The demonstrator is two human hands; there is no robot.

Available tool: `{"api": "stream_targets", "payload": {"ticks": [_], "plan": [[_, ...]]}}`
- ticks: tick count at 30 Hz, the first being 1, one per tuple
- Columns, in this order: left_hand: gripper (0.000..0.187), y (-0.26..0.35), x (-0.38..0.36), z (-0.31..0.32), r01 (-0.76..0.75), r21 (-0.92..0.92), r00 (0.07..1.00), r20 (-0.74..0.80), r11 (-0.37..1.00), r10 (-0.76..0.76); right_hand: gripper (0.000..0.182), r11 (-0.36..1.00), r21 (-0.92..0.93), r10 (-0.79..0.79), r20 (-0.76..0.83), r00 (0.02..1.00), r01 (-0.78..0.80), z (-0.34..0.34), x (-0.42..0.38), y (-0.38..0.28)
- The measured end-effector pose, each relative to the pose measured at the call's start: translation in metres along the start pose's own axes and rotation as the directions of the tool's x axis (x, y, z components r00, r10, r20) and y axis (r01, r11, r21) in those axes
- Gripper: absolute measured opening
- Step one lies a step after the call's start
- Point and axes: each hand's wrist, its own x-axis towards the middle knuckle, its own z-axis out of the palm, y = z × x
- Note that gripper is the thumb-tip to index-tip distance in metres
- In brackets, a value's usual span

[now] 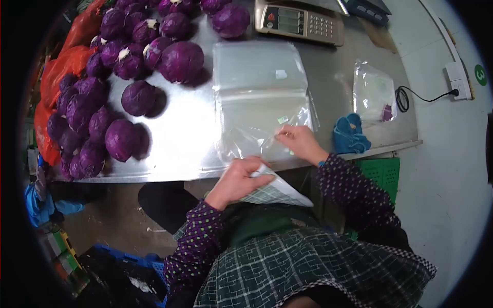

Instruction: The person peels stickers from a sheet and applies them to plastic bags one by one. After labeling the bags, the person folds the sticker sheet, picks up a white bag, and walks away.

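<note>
A stack of clear plastic bags (259,110) lies on the metal table in front of me. One small white label (281,74) sits on the upper bag, and a green-and-white label (282,119) is on a lower one. My left hand (236,179) is closed on a white sheet with green print (280,190), held at the table's front edge. Over the bags' lower right part, my right hand (303,143) has thumb and finger pinched together. What is between those fingertips is too small to make out. Another small green label shows just below them.
Several purple cabbages (123,138) cover the table's left side, beside red net bags (72,72). A scale with a keypad (300,23) stands behind the bags. To the right are blue cloth gloves (350,136), a clear packet (372,92) and a black cable (402,97).
</note>
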Motion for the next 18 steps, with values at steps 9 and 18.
{"api": "stream_targets", "payload": {"ticks": [9,18], "plan": [[0.023,-0.042,0.021,0.004,0.160,-0.069,0.974,-0.148,0.985,-0.169,0.025,0.805,0.531,0.142,-0.605,0.784,0.264,-0.137,0.051,-0.060],[0.018,-0.033,0.022,0.001,0.125,-0.101,0.971,-0.193,0.987,-0.143,0.043,0.951,-0.267,0.084,-0.266,0.960,-0.157,-0.035,0.036,-0.008]]}}
